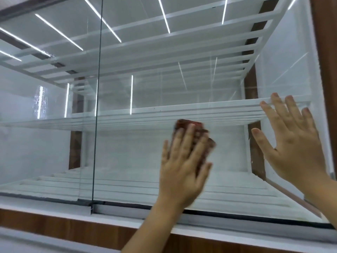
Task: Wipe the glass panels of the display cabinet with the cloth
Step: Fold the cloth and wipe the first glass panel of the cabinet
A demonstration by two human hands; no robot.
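Note:
The display cabinet's right glass panel [138,154] fills the middle of the head view. My left hand [182,170] lies flat on it with straight fingers and presses a dark red cloth [199,133] against the glass; the cloth shows above and to the right of the fingers. My right hand [295,143] rests flat on the same panel near its right edge, fingers spread, holding nothing. The left glass panel [45,143] overlaps the right one at a vertical glass edge [97,106].
White slatted shelves [182,112] stand behind the glass. A brown wooden frame [326,70] borders the cabinet on the right, and a wood-and-white ledge [73,229] runs below the bottom track [113,209]. Ceiling light strips reflect in the glass.

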